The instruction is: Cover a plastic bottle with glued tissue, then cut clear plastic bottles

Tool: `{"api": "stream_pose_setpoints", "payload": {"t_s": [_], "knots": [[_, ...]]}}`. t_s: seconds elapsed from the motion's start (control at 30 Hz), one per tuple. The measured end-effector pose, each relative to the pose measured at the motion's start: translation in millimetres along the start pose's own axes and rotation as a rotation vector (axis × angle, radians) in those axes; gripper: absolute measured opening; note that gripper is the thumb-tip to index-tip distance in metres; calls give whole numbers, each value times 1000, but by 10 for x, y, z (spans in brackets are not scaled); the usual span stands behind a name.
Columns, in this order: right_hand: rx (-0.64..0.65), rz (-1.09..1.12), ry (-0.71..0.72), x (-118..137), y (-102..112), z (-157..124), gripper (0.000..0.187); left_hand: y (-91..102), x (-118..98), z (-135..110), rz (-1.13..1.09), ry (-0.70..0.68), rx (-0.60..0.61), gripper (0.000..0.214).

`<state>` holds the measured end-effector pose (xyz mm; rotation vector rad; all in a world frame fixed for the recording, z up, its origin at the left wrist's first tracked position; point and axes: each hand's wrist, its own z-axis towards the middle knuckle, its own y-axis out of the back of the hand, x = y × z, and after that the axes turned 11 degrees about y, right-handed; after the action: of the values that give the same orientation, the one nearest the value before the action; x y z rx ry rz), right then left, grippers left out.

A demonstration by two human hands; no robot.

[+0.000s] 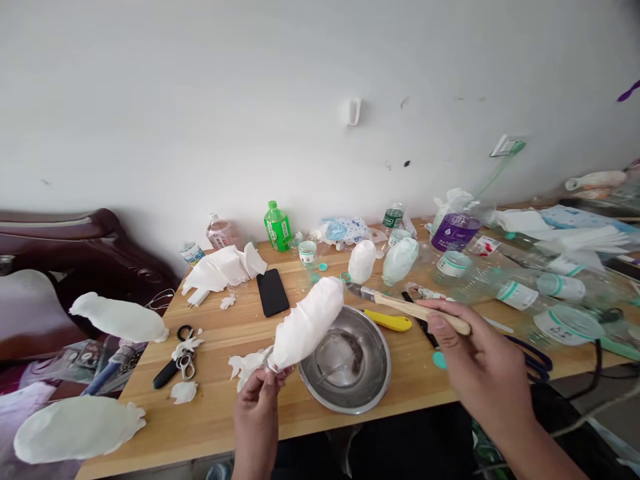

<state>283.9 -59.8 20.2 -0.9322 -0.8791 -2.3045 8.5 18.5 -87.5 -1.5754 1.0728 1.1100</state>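
My left hand (260, 410) is closed around the narrow neck of a bottle wrapped in white paper (310, 320), which tilts up and to the right. In my right hand (493, 367) is a paintbrush (400, 305) with a pale wooden handle and a metal ferrule. Its head reaches the upper right end of the wrapped bottle; whether it touches, I cannot tell. Below them sits a metal bowl (377, 380) with some pale liquid and a dark reflection inside. Torn white paper (247, 367) lies beside my left hand.
Several clear plastic bottles (520, 293) lie at the right. More white-covered bottles (120, 319) project past the left table edge. A black phone (273, 293), yellow cutter (387, 321), green bottle (277, 228) and paper pile (225, 267) are on the wooden table (200, 427).
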Motion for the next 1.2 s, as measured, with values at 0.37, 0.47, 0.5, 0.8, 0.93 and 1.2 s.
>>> {"api": "stream_pose_setpoints", "payload": {"t_s": [0.37, 0.47, 0.5, 0.8, 0.93, 1.2], "knots": [[252, -115, 633, 447, -328, -259, 22, 34, 100, -134, 183, -2, 23, 33], [198, -241, 590, 374, -147, -80, 16, 77, 63, -156, 227, -131, 14, 23], [197, -265, 562, 384, -115, -44, 13, 89, 48, -159, 236, -197, 21, 18], [374, -130, 551, 574, -123, -151, 15, 177, -15, -61, 435, -666, 108, 19], [251, -314, 478, 363, -66, 70, 9, 159, -98, -70, 487, -799, 163, 25], [483, -54, 496, 773, -92, -25, 12, -1, -388, -121, 586, -1102, 275, 32]]}}
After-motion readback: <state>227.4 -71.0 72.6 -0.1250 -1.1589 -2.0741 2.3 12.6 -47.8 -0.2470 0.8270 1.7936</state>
